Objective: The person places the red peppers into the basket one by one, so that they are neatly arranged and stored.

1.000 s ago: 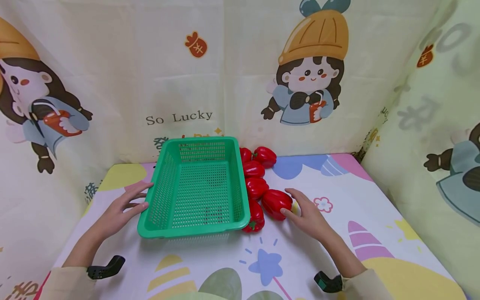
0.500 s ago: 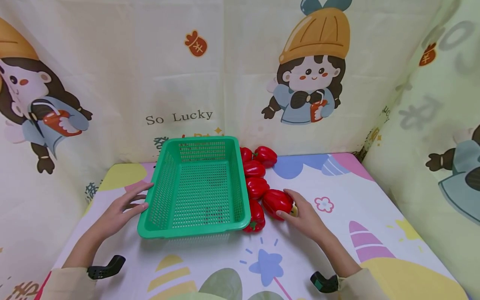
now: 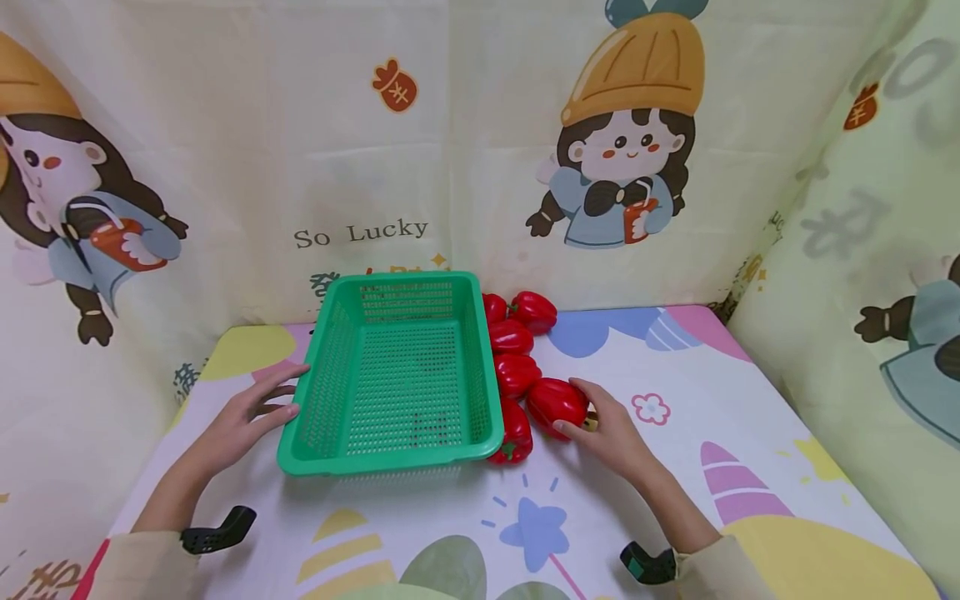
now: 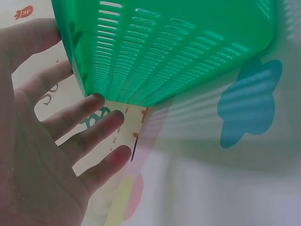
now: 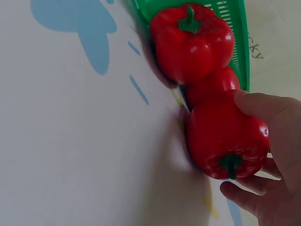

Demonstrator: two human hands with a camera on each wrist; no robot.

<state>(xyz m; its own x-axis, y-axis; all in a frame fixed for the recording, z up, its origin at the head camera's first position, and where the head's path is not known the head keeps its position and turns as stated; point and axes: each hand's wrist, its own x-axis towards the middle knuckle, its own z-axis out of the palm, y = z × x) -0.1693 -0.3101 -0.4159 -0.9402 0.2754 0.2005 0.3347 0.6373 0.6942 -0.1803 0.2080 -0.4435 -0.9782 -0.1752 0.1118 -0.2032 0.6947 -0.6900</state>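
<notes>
A green plastic basket (image 3: 405,375) with slotted walls is at the middle of the table. My left hand (image 3: 247,417) touches its left rim with straight, spread fingers; the left wrist view shows the thumb (image 4: 37,35) against the basket wall (image 4: 164,56). Beyond the basket's right side, my right hand (image 3: 611,433) holds a red bell pepper (image 3: 557,407) between thumb and fingers. Its green stem (image 5: 230,162) points towards the wrist camera. Close to the basket's right wall lie several other red bell peppers, among them a front one (image 3: 513,433) and a back one (image 3: 534,312).
The table (image 3: 645,517) has a white cloth with pastel prints. A cream curtain (image 3: 360,167) with cartoon figures hangs behind it, and another printed curtain (image 3: 840,275) closes the right side.
My right thumb and fingers have closed in around the bell pepper, which has barely shifted. The left hand and the basket stay where they were.
</notes>
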